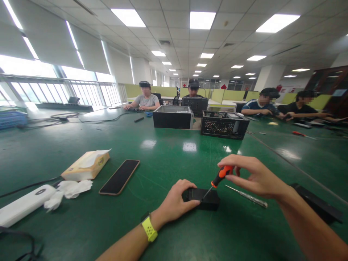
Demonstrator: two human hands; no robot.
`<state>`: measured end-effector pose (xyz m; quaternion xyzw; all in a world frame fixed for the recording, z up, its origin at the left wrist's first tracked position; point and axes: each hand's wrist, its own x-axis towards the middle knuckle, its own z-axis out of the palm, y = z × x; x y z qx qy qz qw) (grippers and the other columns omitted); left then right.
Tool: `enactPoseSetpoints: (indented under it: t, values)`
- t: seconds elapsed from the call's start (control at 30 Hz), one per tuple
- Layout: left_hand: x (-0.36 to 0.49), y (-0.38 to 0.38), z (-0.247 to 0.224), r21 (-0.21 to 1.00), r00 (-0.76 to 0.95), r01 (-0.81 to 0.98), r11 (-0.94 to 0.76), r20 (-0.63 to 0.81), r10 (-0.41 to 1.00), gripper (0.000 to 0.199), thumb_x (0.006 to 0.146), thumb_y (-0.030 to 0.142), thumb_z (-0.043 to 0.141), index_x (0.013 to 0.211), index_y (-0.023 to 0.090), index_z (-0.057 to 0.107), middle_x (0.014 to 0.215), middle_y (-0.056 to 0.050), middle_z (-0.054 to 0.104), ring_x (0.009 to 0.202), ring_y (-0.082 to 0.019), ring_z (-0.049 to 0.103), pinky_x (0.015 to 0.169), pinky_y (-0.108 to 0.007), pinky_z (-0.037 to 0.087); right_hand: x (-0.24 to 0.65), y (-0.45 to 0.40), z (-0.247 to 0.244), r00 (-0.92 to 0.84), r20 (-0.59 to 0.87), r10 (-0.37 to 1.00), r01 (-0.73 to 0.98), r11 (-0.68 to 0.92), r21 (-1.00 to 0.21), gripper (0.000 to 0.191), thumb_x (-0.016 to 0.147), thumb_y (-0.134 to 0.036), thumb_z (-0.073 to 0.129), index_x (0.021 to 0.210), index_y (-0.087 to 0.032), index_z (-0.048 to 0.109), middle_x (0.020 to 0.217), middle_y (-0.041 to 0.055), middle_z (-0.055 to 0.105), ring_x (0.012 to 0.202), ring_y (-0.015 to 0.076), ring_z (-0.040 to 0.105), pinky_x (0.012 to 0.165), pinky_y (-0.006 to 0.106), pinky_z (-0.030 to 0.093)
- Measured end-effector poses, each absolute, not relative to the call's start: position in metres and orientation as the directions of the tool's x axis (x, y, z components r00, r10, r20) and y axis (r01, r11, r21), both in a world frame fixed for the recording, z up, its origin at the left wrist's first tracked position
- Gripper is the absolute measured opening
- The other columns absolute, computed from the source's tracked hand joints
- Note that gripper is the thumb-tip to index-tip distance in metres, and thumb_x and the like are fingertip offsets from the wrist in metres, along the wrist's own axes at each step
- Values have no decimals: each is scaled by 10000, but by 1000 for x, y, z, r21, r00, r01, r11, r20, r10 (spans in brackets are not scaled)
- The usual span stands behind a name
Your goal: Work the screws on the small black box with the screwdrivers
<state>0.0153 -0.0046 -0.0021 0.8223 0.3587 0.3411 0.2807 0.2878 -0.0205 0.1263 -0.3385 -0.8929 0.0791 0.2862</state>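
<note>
My left hand (181, 201) grips the left end of a small black box (210, 199) that lies flat on the green table (152, 232). Its thumb presses along the near side and the fingers curl over the far side. In my right hand (252, 175) is a screwdriver (223, 174) with an orange and black handle, pinched between thumb and fingers. The shaft slants down to the left, and its tip meets the top of the box close to my left thumb. Whether a screw sits under the tip I cannot tell. A thin clear-handled screwdriver (247, 197) lies right of the box.
Left of my hands lie a phone (119, 177), a tissue pack (87, 165), crumpled tissues (72, 190) and a white power strip (27, 203). A black panel (317, 203) rests at the right. Two computer cases (172, 117) (224, 125) stand farther back, with several people seated beyond.
</note>
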Motion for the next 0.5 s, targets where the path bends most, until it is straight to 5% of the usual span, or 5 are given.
enactPoseSetpoints:
  t: [0.23, 0.37, 0.5]
  values:
    - [15, -4, -3, 704, 510, 399, -587, 361, 780, 333, 793, 320, 761, 1084, 210, 643, 1043, -52, 655, 984, -238, 572, 887, -353, 440, 288, -21, 125, -559, 452, 695, 660, 703, -265, 284, 876, -421, 660, 1036, -194, 719, 593, -34, 618, 509, 95, 523, 528, 230, 384]
    - [15, -4, 0, 703, 512, 405, -584, 355, 782, 322, 793, 317, 756, 1076, 210, 645, 1035, -53, 654, 982, -237, 573, 885, -348, 446, 295, -6, 118, -523, 498, 692, 626, 708, -326, 261, 894, -413, 632, 926, -176, 737, 724, 26, 698, 581, 117, 569, 559, 244, 431]
    - [16, -5, 2, 699, 512, 406, -588, 359, 780, 303, 788, 307, 756, 1053, 205, 649, 1028, -53, 655, 971, -234, 576, 879, -340, 451, 316, 28, 84, -387, 436, 813, 674, 572, -468, 311, 884, -422, 623, 1038, -169, 717, 979, 85, 735, 747, 173, 645, 663, 297, 506]
